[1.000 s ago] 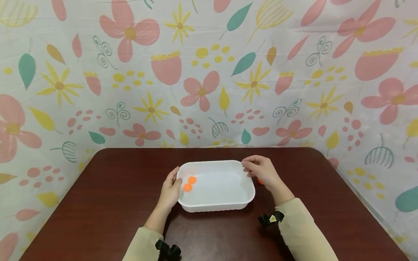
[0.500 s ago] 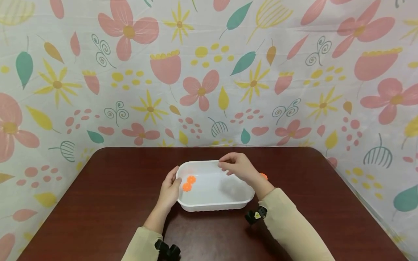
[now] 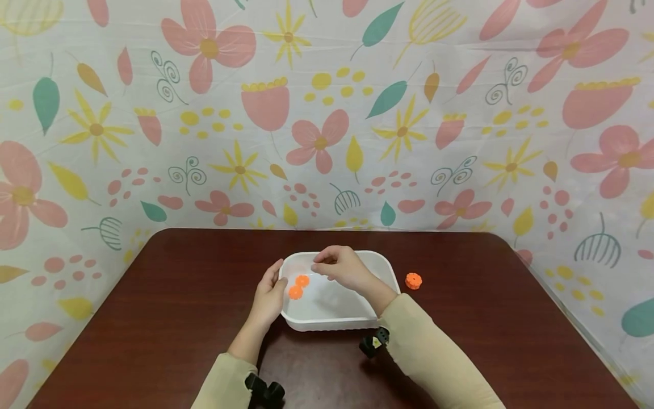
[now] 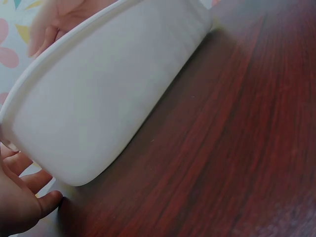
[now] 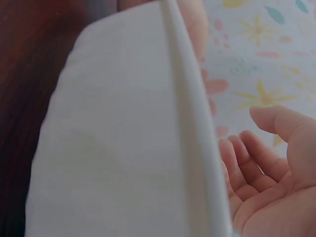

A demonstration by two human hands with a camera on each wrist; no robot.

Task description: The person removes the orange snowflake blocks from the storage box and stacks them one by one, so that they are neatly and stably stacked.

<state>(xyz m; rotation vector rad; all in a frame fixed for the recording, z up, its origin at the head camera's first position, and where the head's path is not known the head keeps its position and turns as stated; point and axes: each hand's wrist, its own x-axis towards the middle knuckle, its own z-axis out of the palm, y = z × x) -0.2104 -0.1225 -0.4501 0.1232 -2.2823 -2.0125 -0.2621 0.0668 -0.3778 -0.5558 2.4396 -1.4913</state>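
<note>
A white rectangular plastic tray (image 3: 334,324) sits on the table. My left hand (image 3: 268,292) grips its left end, thumb over the rim and fingers against the outside wall. Two small orange scalloped discs, the nearer disc (image 3: 295,292) and the farther disc (image 3: 302,281), lie inside at the left. My right hand (image 3: 343,267) is over the tray, right of the discs, and its shadow falls on the tray floor. Thumb and fingers are bent and apart in the right wrist view, with nothing visible between them. More orange scalloped discs (image 3: 414,280) lie stacked outside the tray, to its right.
The dark reddish-brown wooden table (image 3: 168,318) extends around the tray. A white cloth with a flower print (image 3: 327,187) hangs behind it. Black cameras are strapped at the left wrist (image 3: 264,392) and the right wrist (image 3: 374,342).
My right hand has moved left from the tray's right rim to over its middle, bringing the outside orange stack into full view. My left hand keeps its grip; the discs inside have not moved.
</note>
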